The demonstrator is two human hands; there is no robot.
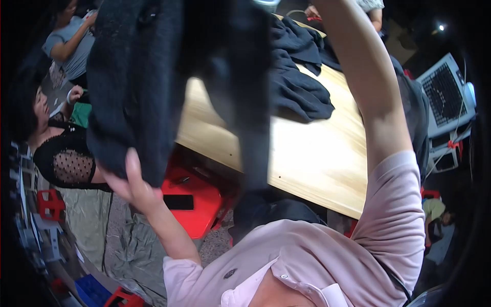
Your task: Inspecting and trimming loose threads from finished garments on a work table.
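a black phone point(178, 202) on a red stool point(197, 225)

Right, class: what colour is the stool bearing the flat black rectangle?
The stool is bright red; it shows best in the head view.

Glare whitens the tabletop point(317, 153) right of centre; a small light point(441, 27) shines upper right; blur smears the hanging cloth strip point(250, 102); curved edges fade to black.

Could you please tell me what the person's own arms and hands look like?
The left arm and right arm are bare below short, plain, pale pink sleeves. The left hand is ungloved, with nothing visible around the wrist. The right hand is out of view.
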